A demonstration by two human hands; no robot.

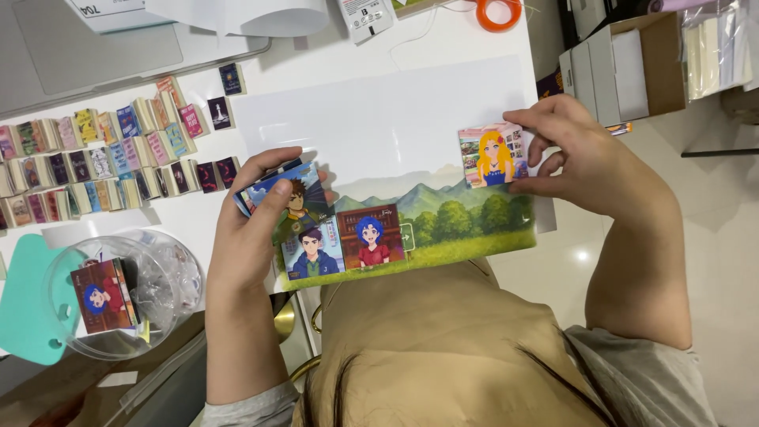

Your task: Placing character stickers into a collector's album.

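Right now the right hand (589,158) pinches a small card w/ a blonde cartoon figure (492,156); thumb below, index curled over the top edge, other fingers loosely bent behind; the card sits upright at the upper right of a long landscape mat (466,229) printed w/ hills, trees & grass, lower edge touching or just over it, can't tell which; left hand (257,229) is closed round a small stack of cards (273,190), thumb laid across the top one, which shows a brown-haired figure; fingers wrapped underneath, mostly hidden; the stack overlaps the mat's left end; just beside that hand, on the mat, lie 2 more cards side by side: a dark-haired figure in a blue jacket (313,251) & a blue-haired figure in red (371,236), edges touching; the mat rests on a white table (348,71), partly over a pale sheet; further left, well apart from both hands, rows of tiny book-like pieces (103,158) stand in lines; near the lower left a clear round tub (162,269) holds a small box w/ a blue-haired figure (103,294), w/ a teal lid (24,308) beside it.
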